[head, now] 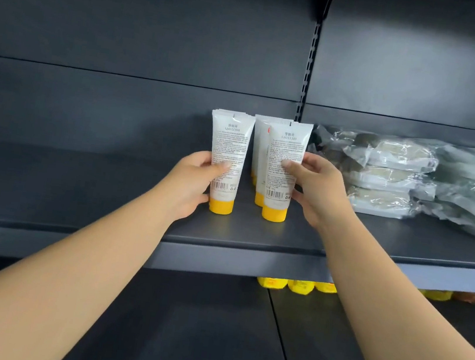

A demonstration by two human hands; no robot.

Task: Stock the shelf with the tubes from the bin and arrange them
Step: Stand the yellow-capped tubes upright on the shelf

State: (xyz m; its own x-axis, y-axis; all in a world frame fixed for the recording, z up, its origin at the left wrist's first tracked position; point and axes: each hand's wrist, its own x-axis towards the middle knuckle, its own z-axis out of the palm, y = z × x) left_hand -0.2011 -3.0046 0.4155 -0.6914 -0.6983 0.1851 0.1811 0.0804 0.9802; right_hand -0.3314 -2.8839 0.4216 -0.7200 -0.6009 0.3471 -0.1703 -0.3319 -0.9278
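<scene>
White tubes with yellow caps stand cap-down in two rows on the dark grey shelf [106,185]. My left hand [191,183] grips the front tube of the left row [230,148], thumb across its printed back label. The front tube of the right row [286,153] is held by my right hand [319,189], with more tubes [257,149] standing close behind it. Both front tubes are upright and rest on the shelf. The bin is out of view.
Stacked clear plastic packs [400,176] lie on the same shelf just right of my right hand. A slotted upright [309,67] divides the back panels. Yellow packets [297,285] show under the shelf edge on the lower shelf [207,329].
</scene>
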